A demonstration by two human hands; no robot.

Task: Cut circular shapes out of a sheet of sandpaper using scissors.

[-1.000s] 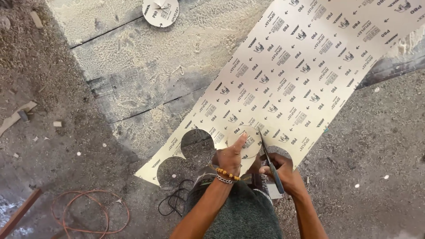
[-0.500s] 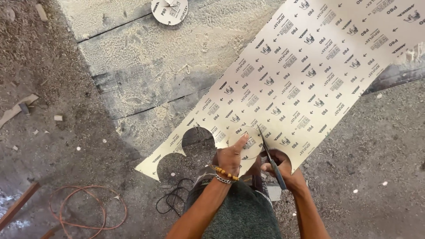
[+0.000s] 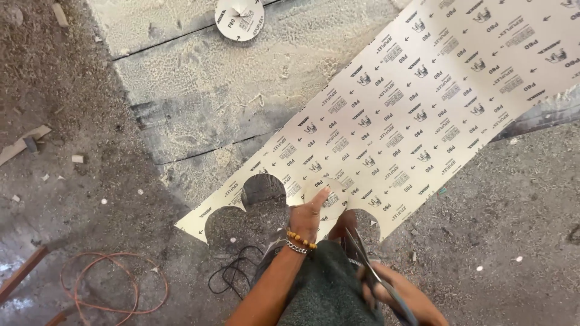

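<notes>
Orange cord [image 3: 112, 284] lower left. Cut disc [image 3: 240, 19] top middle. Three round holes cut from big paper sheet [image 3: 423, 84]; lots left uncut. Left hand [image 3: 309, 212] pressing sheet, finger out. Right hand [image 3: 393, 296] gripping scissors [image 3: 368, 265], bottom right.

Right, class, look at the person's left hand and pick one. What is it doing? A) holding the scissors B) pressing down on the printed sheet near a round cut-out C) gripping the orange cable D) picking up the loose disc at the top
B: the left hand lies flat on the printed sheet, forefinger pointing along it beside a round cut-out, while the right hand holds the scissors.
</notes>
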